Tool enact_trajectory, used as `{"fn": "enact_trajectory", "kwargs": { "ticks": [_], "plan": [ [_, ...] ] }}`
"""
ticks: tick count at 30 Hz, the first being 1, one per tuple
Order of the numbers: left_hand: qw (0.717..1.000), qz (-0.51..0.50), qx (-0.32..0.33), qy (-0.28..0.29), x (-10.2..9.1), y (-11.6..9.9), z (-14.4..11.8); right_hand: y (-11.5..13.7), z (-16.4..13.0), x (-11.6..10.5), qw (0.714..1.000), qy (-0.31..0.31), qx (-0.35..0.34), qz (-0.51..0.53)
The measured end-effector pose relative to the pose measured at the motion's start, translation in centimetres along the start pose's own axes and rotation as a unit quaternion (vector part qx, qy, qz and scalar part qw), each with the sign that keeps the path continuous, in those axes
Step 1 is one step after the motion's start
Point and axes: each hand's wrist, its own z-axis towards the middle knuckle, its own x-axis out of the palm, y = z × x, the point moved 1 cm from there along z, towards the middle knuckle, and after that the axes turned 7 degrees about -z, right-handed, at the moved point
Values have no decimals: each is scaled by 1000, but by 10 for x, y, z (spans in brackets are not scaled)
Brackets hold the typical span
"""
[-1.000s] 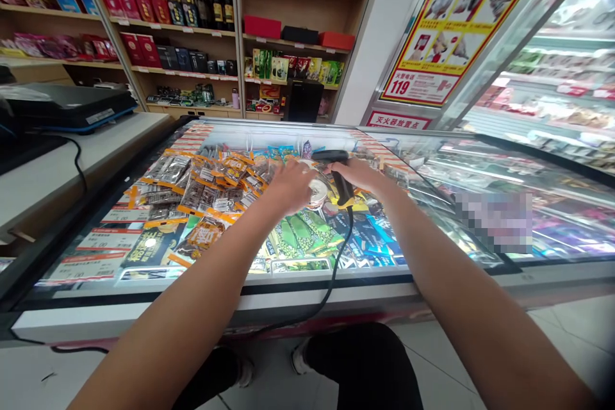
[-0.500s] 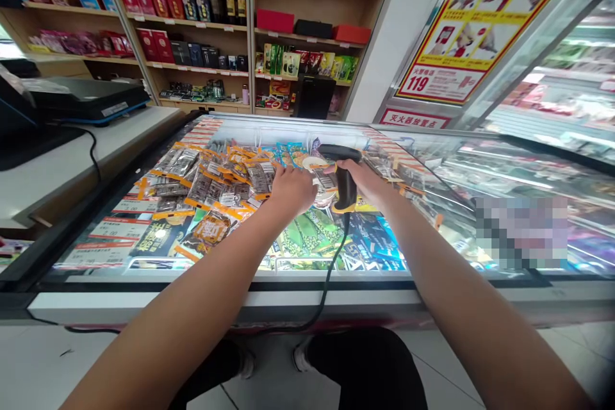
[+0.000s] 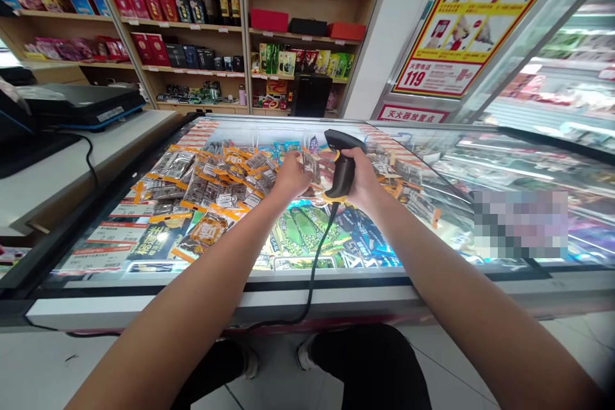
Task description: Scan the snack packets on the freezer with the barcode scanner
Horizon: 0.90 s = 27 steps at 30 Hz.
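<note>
My right hand (image 3: 364, 178) is wrapped round the handle of a black and yellow barcode scanner (image 3: 344, 174), its head tilted up and pointing left. A dark cord (image 3: 313, 282) hangs from the grip toward me. Just left of the scanner, my left hand (image 3: 292, 177) pinches a small snack packet (image 3: 311, 165) raised on edge, its printed side toward the scanner. Several clear, orange-edged snack packets (image 3: 230, 170) lie heaped on the glass lid left of that hand. More orange-edged packets (image 3: 408, 189) lie to the right, partly behind my right arm.
Under me stands a glass-topped freezer (image 3: 158, 307) with green and blue packages (image 3: 307, 227) beneath the glass. A counter with a scale (image 3: 86, 102) is at left. Shelves of bottles and boxes (image 3: 192, 32) stand behind, beside a pillar with a red-yellow poster (image 3: 446, 32).
My left hand has turned and raised the packet upright beside the scanner. My right hand has tilted the scanner, and its cord has swung left.
</note>
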Motion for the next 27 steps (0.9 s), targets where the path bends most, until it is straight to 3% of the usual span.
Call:
{"fn": "enact_trajectory", "kwargs": {
  "ticks": [4,8,14,24,27],
  "plan": [
    [996,-84,5,12,-1,5,6,8,-8,1,998,41,-43,24],
    [993,-72,77,-48,-7,10,14,12,-12,-5,993,77,-78,-31],
    [993,-46,93,-61,-17,4,11,22,-25,-7,980,183,-40,-72],
    [996,-12,73,-57,-21,-5,5,22,-24,-12,976,168,-65,-119],
    [992,83,88,-47,-28,-13,-5,27,-16,-24,980,71,-124,-138]
  ]
}}
